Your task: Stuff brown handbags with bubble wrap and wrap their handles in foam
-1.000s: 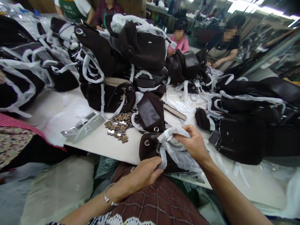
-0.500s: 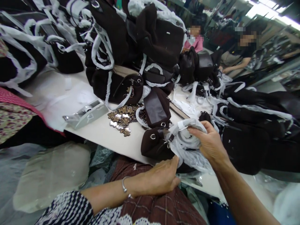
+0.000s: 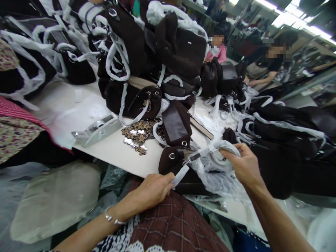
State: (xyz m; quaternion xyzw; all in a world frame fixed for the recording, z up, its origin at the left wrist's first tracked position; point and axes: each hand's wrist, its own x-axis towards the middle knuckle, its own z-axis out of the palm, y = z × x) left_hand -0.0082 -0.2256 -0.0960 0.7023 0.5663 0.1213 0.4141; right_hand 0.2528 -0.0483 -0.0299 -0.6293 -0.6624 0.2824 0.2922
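A dark brown handbag (image 3: 168, 164) lies at the table's front edge, just before me. My left hand (image 3: 157, 187) pinches the end of a short white-wrapped strap (image 3: 181, 175) that runs up to the bag's metal clasp. Fingers of my right hand (image 3: 243, 161) are closed round a longer handle (image 3: 227, 145) wrapped in white paper, which stretches from the same clasp. Crumpled clear plastic (image 3: 210, 175) lies beneath the handle, over part of the bag. Another small brown bag (image 3: 175, 124) rests right behind this one.
A grey tape dispenser (image 3: 98, 130) stands left on the white table (image 3: 126, 161). Near it lies a pile of leopard-patterned tags (image 3: 139, 134). Brown bags (image 3: 181, 45) with wrapped handles are heaped behind and to the right. Two people sit farther back.
My left hand has moved left and now draws the short strap away from the clasp. My right hand has shifted slightly right and down, stretching the handle straighter.
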